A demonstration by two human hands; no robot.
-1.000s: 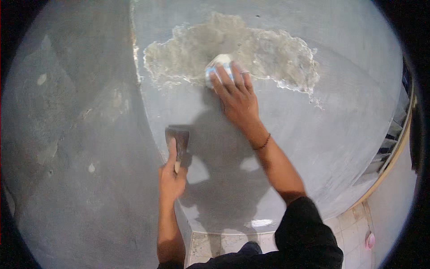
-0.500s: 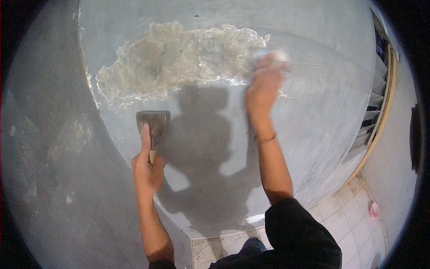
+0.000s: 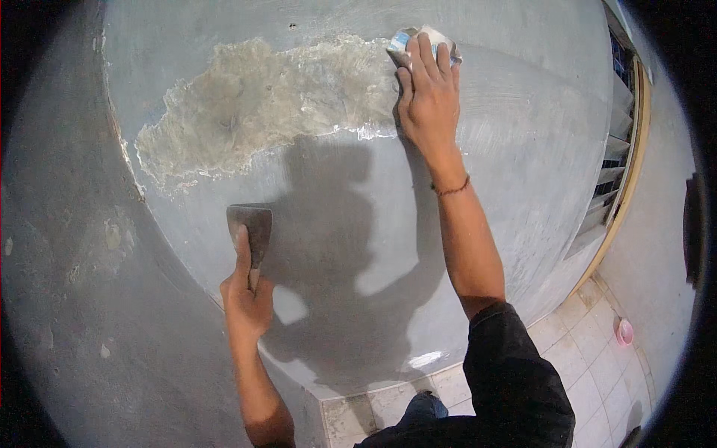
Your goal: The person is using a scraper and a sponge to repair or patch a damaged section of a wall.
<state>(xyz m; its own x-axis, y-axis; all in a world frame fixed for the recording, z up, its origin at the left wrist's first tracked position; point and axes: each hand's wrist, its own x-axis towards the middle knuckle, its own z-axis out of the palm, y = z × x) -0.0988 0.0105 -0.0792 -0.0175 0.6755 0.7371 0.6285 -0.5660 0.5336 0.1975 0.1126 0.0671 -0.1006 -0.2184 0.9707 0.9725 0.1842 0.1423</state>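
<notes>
My left hand (image 3: 248, 308) is closed round the handle of a putty knife (image 3: 257, 224), its forefinger laid along the broad, dull metal blade. The blade points up, in front of the lower grey wall (image 3: 515, 172). Higher on the right, my right hand (image 3: 431, 108) presses a crumpled white-and-blue wad (image 3: 401, 39) against the wall with its fingers; whether the wad is cloth or paper I cannot tell. Under and left of that hand stretches a bare, rough tan patch (image 3: 261, 93) with ragged, flaking white edges.
A darker wall (image 3: 67, 246) meets this one at a corner on the left. At the right is a louvered window with a wooden frame (image 3: 635, 157). Pale floor tiles (image 3: 575, 351) lie below, with a small pink container (image 3: 624, 332) on them. My shadow falls across the wall.
My right hand has moved up with the wad, to the upper right edge of the patch. My left hand holds the putty knife almost where it was. The view has shifted slightly.
</notes>
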